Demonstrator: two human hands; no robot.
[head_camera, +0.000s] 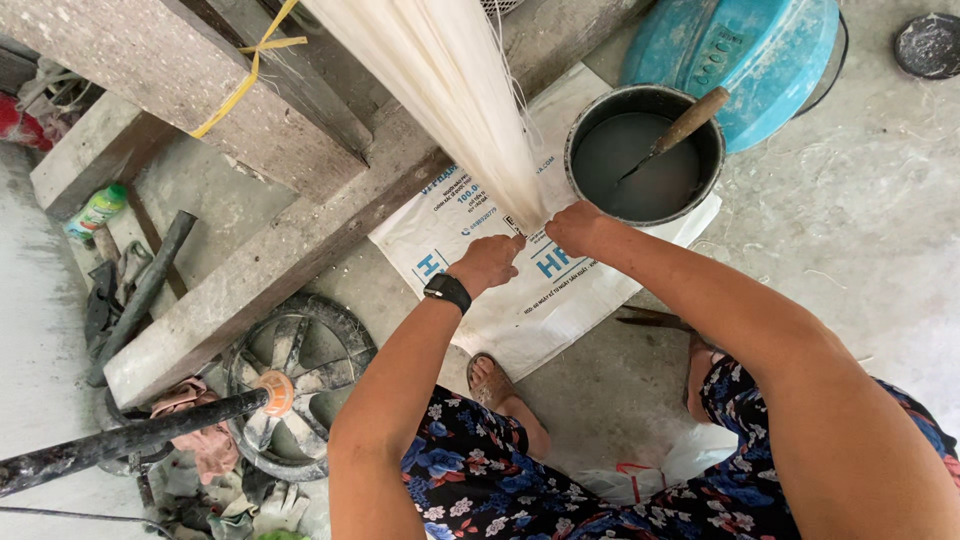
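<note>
Both hands meet at the lower end of a fan of pale cream threads (455, 90) that slopes down from the top edge toward the white woven plastic sack (560, 300) spread on the concrete floor (850, 220). The left hand (487, 262), with a black watch at its wrist, and the right hand (575, 228) each have their fingers pressed together, pinching the thread ends. The step in hand looks like gathering or tying the ends. A dark round bucket (645, 152) of grey liquid with a wooden-handled tool stands just beyond the right hand, at the sack's far edge.

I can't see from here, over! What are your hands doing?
Left hand and right hand pinching white threads. Bucket beside right hand. Nothing blocking.
</note>
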